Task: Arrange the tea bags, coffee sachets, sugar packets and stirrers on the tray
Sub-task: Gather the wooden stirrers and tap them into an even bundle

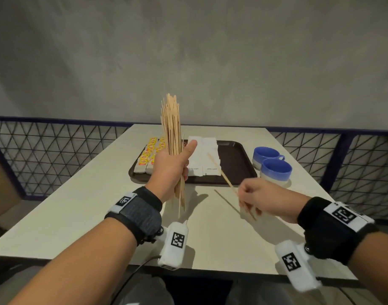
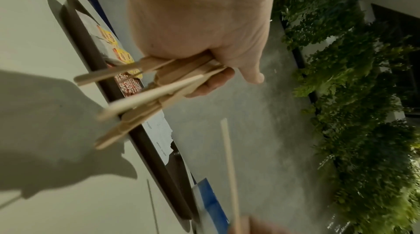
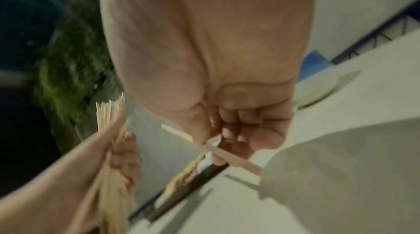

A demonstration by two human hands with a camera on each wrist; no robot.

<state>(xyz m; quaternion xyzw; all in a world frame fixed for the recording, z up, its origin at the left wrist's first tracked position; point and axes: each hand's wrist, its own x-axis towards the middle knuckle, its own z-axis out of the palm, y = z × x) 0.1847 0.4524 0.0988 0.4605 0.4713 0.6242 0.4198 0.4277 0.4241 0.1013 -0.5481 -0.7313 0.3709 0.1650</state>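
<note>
I am gripping a thick bundle of stirrers [image 1: 171,137] upright in my left hand [image 1: 169,172], left of centre in the head view, fingers wrapped round it. My right hand [image 1: 258,198], lower right, is pinching a single stirrer [image 1: 224,176] that is angling up over the near rim of the tray [image 1: 237,170].

The tray is already carrying two rows of yellow-labelled tea bags [image 1: 148,158] at its left end and white sugar packets [image 1: 205,157] in the middle, too overlapped to count; the red-printed sachets [image 2: 128,85] between them are mostly hidden. Its right end is lying bare, so I am judging the stirrers to be what is left. Two blue cups [image 1: 273,165] are standing just right of the tray.
</note>
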